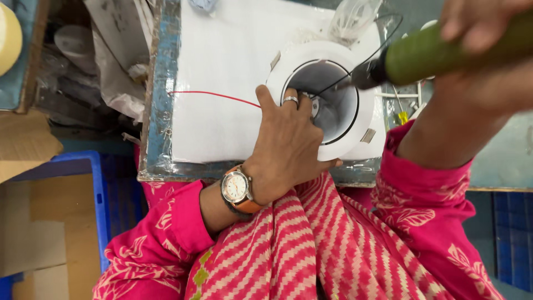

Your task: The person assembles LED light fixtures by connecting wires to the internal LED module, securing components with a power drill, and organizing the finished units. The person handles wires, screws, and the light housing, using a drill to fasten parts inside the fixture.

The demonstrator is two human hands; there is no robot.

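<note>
My left hand [286,145], with a ring and an orange-strapped watch, grips the rim of a round white downlight housing [311,58] that lies on a white pad [227,72]. Its fingers reach into the housing's dark hollow. My right hand [477,25] is closed around the green handle of a soldering iron [433,53]; the iron's thin tip points down into the housing near my left fingertips. A red wire [211,95] runs from the left across the pad and disappears under my left hand. A thin black wire [383,39] loops above the housing.
The pad rests on a small bench with a worn blue edge [161,83]. A blue crate [100,194] with cardboard sits at the lower left. Clutter and plastic wrap fill the upper left. A clear plastic bag [352,19] lies behind the housing. Pink patterned clothing covers my lap.
</note>
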